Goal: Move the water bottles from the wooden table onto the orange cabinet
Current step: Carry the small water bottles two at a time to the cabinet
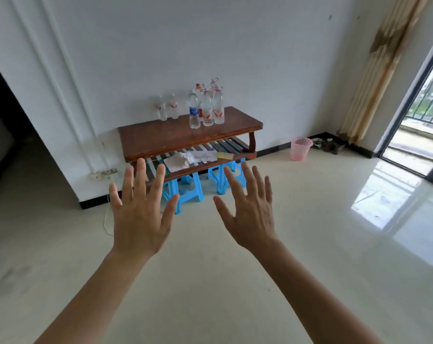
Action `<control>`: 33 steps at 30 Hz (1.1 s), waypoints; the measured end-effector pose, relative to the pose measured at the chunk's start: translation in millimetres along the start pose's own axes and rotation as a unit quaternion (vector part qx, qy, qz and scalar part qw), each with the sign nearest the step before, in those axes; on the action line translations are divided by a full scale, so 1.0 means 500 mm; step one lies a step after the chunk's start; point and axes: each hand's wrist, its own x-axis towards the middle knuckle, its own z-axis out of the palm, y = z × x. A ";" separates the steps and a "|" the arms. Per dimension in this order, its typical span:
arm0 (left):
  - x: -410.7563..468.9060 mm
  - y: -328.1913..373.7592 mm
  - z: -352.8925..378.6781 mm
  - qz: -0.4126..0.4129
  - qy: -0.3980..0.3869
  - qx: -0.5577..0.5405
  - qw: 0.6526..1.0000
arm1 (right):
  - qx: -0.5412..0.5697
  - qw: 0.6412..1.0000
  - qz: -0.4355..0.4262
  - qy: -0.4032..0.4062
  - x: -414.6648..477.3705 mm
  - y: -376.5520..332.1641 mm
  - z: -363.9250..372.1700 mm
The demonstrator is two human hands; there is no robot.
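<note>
The left grip (141,209) is held out in mid-air over the floor with its fingers spread apart, holding nothing and well short of the wooden counter (160,137).

On the counter's far edge, against the wall, two small bottles (168,109) stand upright side by side. They are clear plastic with red-and-white labels, and the writing is too small to read. To their right, near the counter's right end, a taller blue-labelled bottle (193,111) stands upright. White lettering shows on its label but cannot be read. Just beside it are the red-labelled bottles (213,109), which are tall and clustered close together, with at least one more behind them. Their labels carry a red swoosh-like mark and no readable brand. How full any bottle is cannot be told.

By the look of them, they are thin-walled and smooth. They are probably light if near empty, easy to dent if squeezed and easy to tip over in that tight cluster. The sound place to hold one is probably round the body at the label, or at the stiffer neck under the cap.

The right grip (250,209) also has its fingers spread and holds nothing. Further right, a pink basket (301,148) stands on the floor by the wall. The orange cabinet is not in view.
</note>
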 end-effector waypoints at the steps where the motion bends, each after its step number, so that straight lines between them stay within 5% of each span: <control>1: 0.035 -0.021 0.030 -0.005 0.001 0.002 1.000 | -0.001 1.000 -0.010 -0.008 0.044 0.004 0.039; 11: 0.490 -0.245 0.325 -0.042 -0.014 -0.003 0.999 | 0.005 0.999 -0.020 -0.030 0.536 0.035 0.361; 24: 0.988 -0.304 0.751 -0.016 -0.091 -0.001 0.996 | 0.033 0.998 0.055 -0.026 0.990 0.286 0.699; 33: 1.408 -0.391 0.931 -0.050 -0.072 0.058 0.994 | 0.089 0.994 0.000 -0.061 1.466 0.390 0.925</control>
